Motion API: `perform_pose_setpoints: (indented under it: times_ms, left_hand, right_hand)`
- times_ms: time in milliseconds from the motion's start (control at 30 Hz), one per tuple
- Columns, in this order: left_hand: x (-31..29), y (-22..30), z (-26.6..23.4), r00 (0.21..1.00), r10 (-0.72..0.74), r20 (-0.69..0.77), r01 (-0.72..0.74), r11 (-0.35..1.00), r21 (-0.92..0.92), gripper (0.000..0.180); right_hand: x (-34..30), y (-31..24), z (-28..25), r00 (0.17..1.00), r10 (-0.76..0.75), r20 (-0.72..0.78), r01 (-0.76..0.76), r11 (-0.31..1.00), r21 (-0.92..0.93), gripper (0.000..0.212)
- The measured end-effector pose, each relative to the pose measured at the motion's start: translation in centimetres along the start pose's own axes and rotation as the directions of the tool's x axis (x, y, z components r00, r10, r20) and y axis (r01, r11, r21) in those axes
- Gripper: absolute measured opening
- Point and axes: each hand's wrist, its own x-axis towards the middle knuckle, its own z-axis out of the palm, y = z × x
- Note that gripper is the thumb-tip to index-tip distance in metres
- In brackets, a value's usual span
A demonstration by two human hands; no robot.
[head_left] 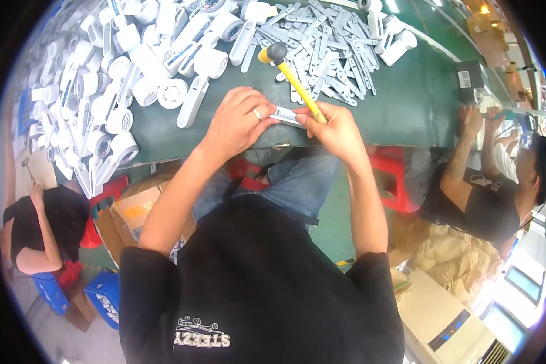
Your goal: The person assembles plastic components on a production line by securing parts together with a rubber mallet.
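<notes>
Near the table's front edge, my left hand is closed on one end of a light grey plastic handle piece, a long narrow part. My right hand holds a mallet with a yellow handle and a black-and-yellow head. The mallet's head points up and away to the left, above the table. Thumb and fingertips of that same hand also touch the right end of the plastic piece. Both ends of the piece are partly hidden by my fingers.
White handheld fans are heaped across the table's left side. Beyond the mallet lies a pile of loose grey strips. A dark box stands at the table's right. Co-workers sit at left and right. Red stools and a carton are below.
</notes>
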Motion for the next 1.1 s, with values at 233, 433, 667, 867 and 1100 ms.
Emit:
perform_pose_setpoints:
  times_ms: [233,433,667,867,1100]
  left_hand:
    - [-0.2,-0.3,0.1,1.000,0.006,0.014,-0.006,1.000,-0.001,0.024]
    - [-0.4,-0.3,0.3,1.000,-0.016,0.010,0.016,1.000,-0.014,0.024]
    - [-0.7,-0.8,0.6,0.999,-0.020,0.034,0.020,1.000,-0.001,0.024]
    - [-0.2,-0.4,0.3,0.999,-0.025,0.026,0.024,1.000,0.010,0.023]
    - [1.4,-0.2,0.6,0.970,0.138,0.199,-0.164,0.979,0.119,0.027]
  right_hand:
    - [-0.8,-0.8,-0.4,0.985,0.174,0.010,-0.174,0.982,0.069,0.037]
    - [0.2,2.2,0.9,0.965,0.219,0.145,-0.263,0.812,0.521,0.038]
    - [0.2,2.3,0.9,0.961,0.231,0.151,-0.276,0.787,0.552,0.038]
    - [-0.5,2.2,2.2,0.970,0.242,0.003,-0.204,0.811,0.549,0.037]
    - [-0.5,2.3,2.0,0.969,0.246,0.021,-0.216,0.802,0.557,0.035]
